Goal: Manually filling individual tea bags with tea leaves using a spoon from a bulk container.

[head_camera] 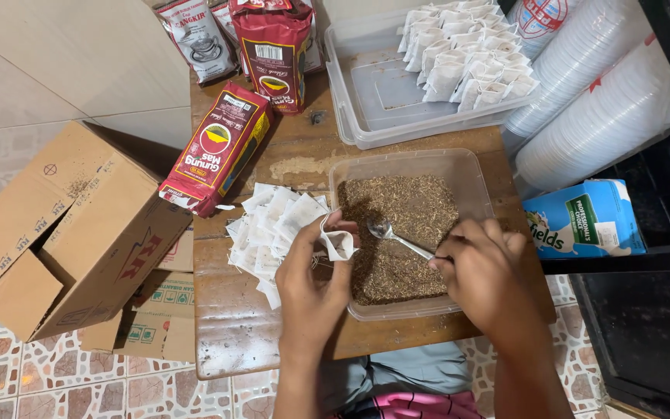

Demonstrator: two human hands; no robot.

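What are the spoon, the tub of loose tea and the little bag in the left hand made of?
Spoon: metal, likely steel; its bowl reflects light.
Tub: clear plastic, slightly cloudy; the tabletop shows through its walls.
Small bag: white, matte, limp; looks like filter paper or nonwoven fabric, cannot tell which.

Two clear tubs (pixel 471 167), one spoon (pixel 385 230), four red packets (pixel 219 147), one cardboard box (pixel 63 225)

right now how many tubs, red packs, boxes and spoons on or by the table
clear plastic tubs: 2
red packs: 4, partly cut off at the top
cardboard boxes: 2
spoon: 1, in the right hand
total: 9
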